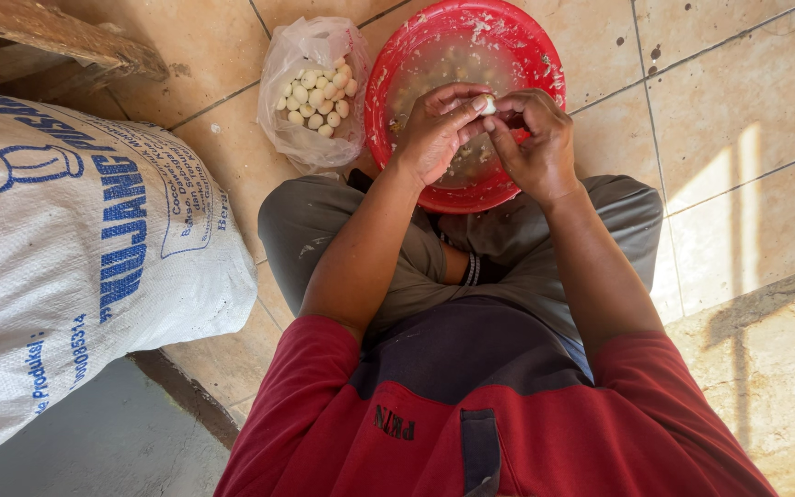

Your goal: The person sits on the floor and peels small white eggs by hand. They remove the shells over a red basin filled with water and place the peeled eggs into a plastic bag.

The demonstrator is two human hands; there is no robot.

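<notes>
**Both hands pinch one small egg over a red basin**

At the far left a large white woven sack with blue print lies on the tiled floor, its rounded end near the person's knee. Just past it, toward the top edge of the floor, an open clear plastic bag holds a heap of small pale peeled eggs; the bag touches the left rim of a red plastic basin. The basin sits directly in front of the crossed legs and holds cloudy water with bits of shell (flecks also cling to its rim).

Above the basin's near half, the left hand is curled, its thumb and fingertips gripping a small whitish egg. The right hand meets it from the other side, fingers bent and closed on the same egg. Right of the basin, sunlight falls across the tiles.
</notes>
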